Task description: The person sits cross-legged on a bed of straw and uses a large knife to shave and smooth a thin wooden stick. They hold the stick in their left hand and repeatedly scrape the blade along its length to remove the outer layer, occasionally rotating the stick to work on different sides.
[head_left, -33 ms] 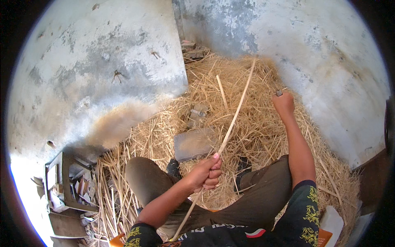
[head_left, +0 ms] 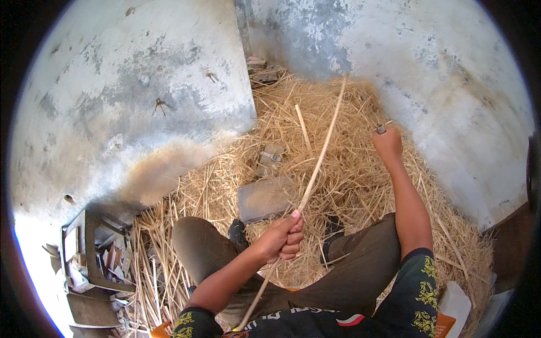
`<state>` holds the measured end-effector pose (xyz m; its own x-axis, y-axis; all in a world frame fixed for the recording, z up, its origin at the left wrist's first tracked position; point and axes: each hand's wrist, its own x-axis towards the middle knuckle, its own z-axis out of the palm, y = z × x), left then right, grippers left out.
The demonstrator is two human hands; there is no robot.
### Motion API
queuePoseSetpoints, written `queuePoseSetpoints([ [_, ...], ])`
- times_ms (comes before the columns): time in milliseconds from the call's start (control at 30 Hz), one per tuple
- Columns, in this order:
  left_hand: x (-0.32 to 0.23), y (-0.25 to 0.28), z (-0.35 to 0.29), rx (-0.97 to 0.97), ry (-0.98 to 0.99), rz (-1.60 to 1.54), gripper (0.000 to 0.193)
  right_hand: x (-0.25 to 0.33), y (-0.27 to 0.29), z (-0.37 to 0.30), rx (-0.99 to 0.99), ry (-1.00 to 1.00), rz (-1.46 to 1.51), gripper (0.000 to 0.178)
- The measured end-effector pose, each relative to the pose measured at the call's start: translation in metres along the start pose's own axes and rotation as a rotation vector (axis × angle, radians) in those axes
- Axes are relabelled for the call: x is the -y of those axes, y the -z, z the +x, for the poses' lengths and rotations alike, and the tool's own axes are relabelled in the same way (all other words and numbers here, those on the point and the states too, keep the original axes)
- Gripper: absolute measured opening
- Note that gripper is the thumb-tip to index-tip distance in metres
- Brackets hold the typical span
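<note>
My left hand (head_left: 281, 238) is closed round a long, thin, pale strip (head_left: 316, 167), which looks like split bamboo or rattan. The strip slants from my lap up toward the far wall, bending slightly. Out to the right, above the shavings, my right hand (head_left: 389, 143) makes a fist round a small tool with a grey metal collar (head_left: 381, 129); its blade or tip, if any, cannot be made out. The two hands are well apart, and the right one does not touch the strip. Between my feet and the wall lies a flat grey block (head_left: 265, 200).
Pale shavings (head_left: 349, 186) pile across the floor to the walls. A shorter strip (head_left: 303, 127) sticks out of them. Cut strips (head_left: 158, 281) lie at the left beside a dark frame (head_left: 90, 248) holding scraps. A stained wall (head_left: 141, 84) bounds the far left, another wall (head_left: 451, 96) the right.
</note>
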<state>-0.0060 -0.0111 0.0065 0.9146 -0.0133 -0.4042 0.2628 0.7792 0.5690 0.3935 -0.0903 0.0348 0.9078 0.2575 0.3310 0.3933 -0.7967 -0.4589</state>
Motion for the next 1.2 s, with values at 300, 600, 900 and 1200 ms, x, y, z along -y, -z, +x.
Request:
queuePoseSetpoints([
  [300,-0.004,0.003,0.011,-0.086,-0.176,0.151,0.036,0.048,0.024,-0.074,0.096,0.552,-0.178,0.017],
  [600,0.013,0.003,0.012,-0.389,-0.377,0.561,0.034,0.048,-0.012,-0.062,0.338,0.562,-0.155,0.022],
  [900,-0.004,0.007,0.000,-0.367,-0.362,0.387,0.033,0.066,-0.012,-0.112,0.119,0.985,-0.065,0.019],
  [1200,-0.020,0.017,-0.004,-0.377,-0.356,0.282,0.033,0.095,-0.010,-0.133,-0.011,0.976,-0.082,0.025],
])
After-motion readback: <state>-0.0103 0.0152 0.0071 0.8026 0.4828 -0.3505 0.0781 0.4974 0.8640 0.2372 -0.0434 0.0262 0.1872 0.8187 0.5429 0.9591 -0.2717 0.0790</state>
